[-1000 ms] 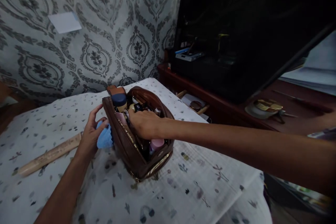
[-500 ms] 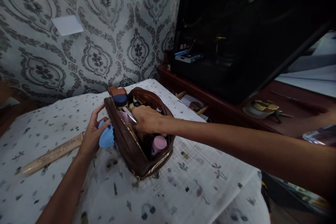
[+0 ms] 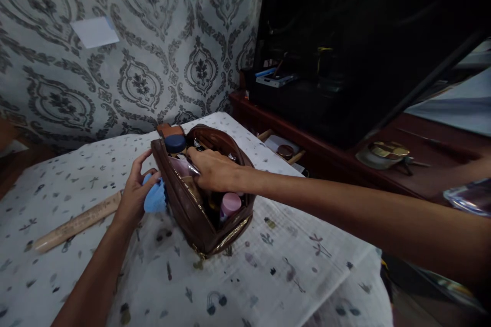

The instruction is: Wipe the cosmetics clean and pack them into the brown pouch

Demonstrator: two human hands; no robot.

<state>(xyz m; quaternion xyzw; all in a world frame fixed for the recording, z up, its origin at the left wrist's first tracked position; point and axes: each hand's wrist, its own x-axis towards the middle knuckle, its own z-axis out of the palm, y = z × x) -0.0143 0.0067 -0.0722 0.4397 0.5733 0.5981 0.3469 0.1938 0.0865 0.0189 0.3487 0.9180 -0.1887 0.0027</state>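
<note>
An open brown zip pouch (image 3: 192, 214) stands on a white printed tablecloth (image 3: 268, 276), packed with several small bottles, among them a pink-capped one (image 3: 230, 203) and a dark blue-capped one (image 3: 175, 143). My right hand (image 3: 215, 169) reaches into the pouch's mouth, fingers curled around a clear pinkish item (image 3: 184, 166) near the left wall. My left hand (image 3: 135, 194) rests against the pouch's left side, fingers closed on a light blue cloth (image 3: 155, 199).
A pale wooden stick (image 3: 76, 222) lies on the cloth at the left. A dark red wooden ledge (image 3: 345, 158) at the right carries a black case, a gold-lidded dish (image 3: 385, 153) and small items. Patterned wallpaper is behind. The table edge drops off at the lower right.
My right hand has shifted a little up and back inside the pouch, uncovering more of the pink-capped bottle and drawing the clear pinkish item up. The left hand has hardly moved.
</note>
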